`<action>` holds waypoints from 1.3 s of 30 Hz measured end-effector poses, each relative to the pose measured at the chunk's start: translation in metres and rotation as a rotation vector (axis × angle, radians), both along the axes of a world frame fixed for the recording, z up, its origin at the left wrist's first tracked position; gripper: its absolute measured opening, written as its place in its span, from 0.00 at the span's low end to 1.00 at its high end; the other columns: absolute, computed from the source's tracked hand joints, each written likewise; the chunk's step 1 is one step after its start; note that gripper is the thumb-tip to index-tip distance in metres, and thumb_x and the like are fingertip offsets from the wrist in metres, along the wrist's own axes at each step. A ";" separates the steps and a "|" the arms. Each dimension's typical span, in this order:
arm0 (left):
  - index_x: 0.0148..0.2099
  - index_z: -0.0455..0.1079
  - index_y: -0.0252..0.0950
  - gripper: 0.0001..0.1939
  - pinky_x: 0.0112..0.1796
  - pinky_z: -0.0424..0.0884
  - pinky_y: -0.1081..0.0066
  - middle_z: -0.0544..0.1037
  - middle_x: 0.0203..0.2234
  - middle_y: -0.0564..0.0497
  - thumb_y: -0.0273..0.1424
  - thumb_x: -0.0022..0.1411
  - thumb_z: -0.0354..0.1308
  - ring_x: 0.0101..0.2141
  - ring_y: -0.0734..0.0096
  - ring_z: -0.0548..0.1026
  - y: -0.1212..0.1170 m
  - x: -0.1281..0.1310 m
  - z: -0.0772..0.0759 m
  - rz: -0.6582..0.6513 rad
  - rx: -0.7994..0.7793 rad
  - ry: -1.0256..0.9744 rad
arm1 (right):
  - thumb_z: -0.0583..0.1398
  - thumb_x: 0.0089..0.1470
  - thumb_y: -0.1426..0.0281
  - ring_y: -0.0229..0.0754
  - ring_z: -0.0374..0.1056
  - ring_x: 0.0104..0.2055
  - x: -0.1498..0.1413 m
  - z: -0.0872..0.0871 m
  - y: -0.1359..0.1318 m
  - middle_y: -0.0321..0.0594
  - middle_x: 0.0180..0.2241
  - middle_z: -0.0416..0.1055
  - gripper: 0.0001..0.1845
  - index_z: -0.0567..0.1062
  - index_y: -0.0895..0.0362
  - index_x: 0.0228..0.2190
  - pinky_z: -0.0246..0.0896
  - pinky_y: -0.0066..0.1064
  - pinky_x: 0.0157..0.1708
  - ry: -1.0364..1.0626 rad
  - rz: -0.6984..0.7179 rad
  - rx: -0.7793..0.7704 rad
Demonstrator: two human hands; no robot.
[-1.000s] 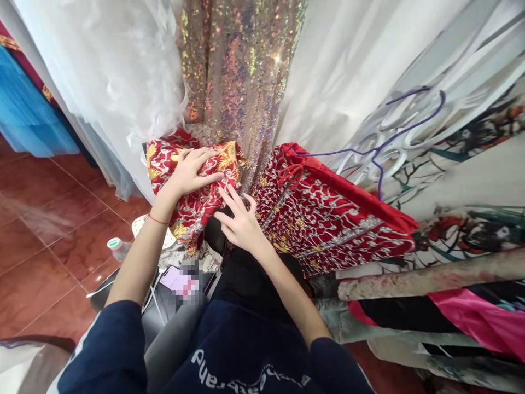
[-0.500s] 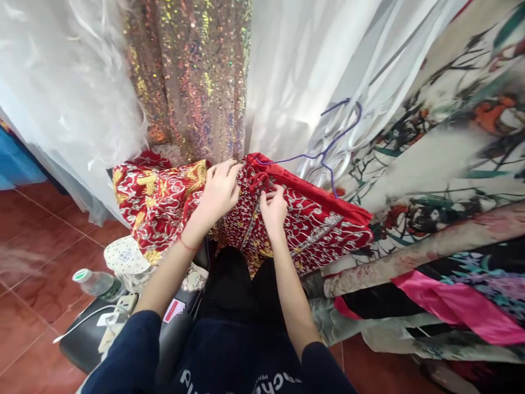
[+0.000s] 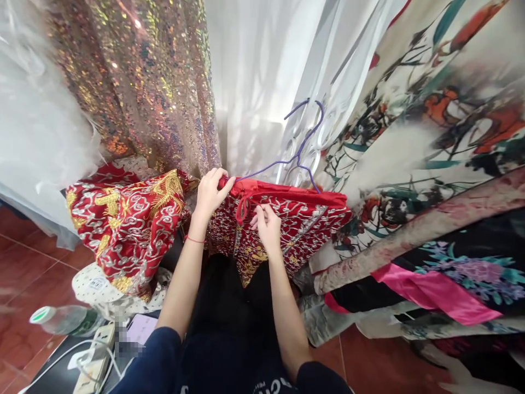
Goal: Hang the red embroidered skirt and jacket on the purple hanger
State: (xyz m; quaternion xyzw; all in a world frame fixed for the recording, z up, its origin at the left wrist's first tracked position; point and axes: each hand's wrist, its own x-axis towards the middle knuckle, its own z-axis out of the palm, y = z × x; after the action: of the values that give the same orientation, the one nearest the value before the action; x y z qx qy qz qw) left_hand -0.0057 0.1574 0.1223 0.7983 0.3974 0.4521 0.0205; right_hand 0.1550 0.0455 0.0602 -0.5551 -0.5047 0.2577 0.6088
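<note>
A red embroidered garment (image 3: pixel 303 224) with silver and gold patterns hangs on a purple wire hanger (image 3: pixel 301 148) in front of me. My left hand (image 3: pixel 210 191) is closed on the garment's top left corner at the hanger's end. My right hand (image 3: pixel 266 225) pinches the thin red cord (image 3: pixel 243 207) that dangles from the garment's top edge. A second red and gold embroidered piece (image 3: pixel 123 224) lies bunched to the left, apart from both hands.
Sequined fabric (image 3: pixel 135 82), white tulle (image 3: pixel 36 131) and white satin (image 3: pixel 254 82) hang behind. Floral printed cloths (image 3: pixel 430 148) and a pink cloth (image 3: pixel 435 290) hang at the right. A plastic bottle (image 3: pixel 61 320), a phone (image 3: pixel 139 328) and a power strip (image 3: pixel 96 364) lie lower left on a dark stool over red tile floor.
My left hand left the bunched red piece and took hold of the hanging garment's top corner. My right hand moved up to its red cord. The view swung right.
</note>
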 end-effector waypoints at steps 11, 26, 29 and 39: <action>0.35 0.65 0.39 0.12 0.41 0.63 0.67 0.72 0.31 0.49 0.40 0.70 0.53 0.35 0.64 0.70 -0.031 0.013 -0.020 0.146 0.069 -0.129 | 0.55 0.62 0.51 0.34 0.63 0.18 0.007 -0.026 -0.041 0.28 0.17 0.62 0.20 0.69 0.53 0.29 0.57 0.24 0.21 0.000 -0.130 -0.016; 0.41 0.65 0.38 0.23 0.46 0.66 0.58 0.71 0.36 0.46 0.53 0.60 0.60 0.42 0.55 0.71 -0.039 0.017 -0.022 0.182 -0.003 -0.090 | 0.54 0.56 0.53 0.39 0.63 0.17 0.054 -0.105 -0.064 0.26 0.13 0.62 0.17 0.70 0.51 0.26 0.57 0.27 0.20 -0.062 -0.227 -0.357; 0.45 0.65 0.38 0.28 0.47 0.67 0.56 0.72 0.39 0.44 0.54 0.54 0.65 0.43 0.53 0.71 -0.048 0.011 -0.020 0.146 -0.007 -0.033 | 0.57 0.56 0.53 0.38 0.66 0.20 0.042 -0.088 -0.060 0.28 0.18 0.68 0.16 0.73 0.53 0.33 0.61 0.27 0.22 -0.056 -0.170 -0.328; 0.49 0.62 0.38 0.27 0.47 0.68 0.57 0.70 0.41 0.44 0.47 0.56 0.66 0.45 0.52 0.71 -0.062 -0.002 -0.016 0.067 -0.022 0.048 | 0.63 0.54 0.54 0.31 0.54 0.17 -0.027 0.011 -0.022 0.24 0.18 0.62 0.18 0.70 0.54 0.37 0.51 0.25 0.19 0.367 0.153 0.001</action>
State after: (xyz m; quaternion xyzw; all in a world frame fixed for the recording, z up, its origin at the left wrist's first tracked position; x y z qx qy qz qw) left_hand -0.0078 0.0955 0.1066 0.7950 0.4291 0.4287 0.0047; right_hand 0.1275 0.0233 0.0714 -0.4586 -0.4262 0.3999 0.6694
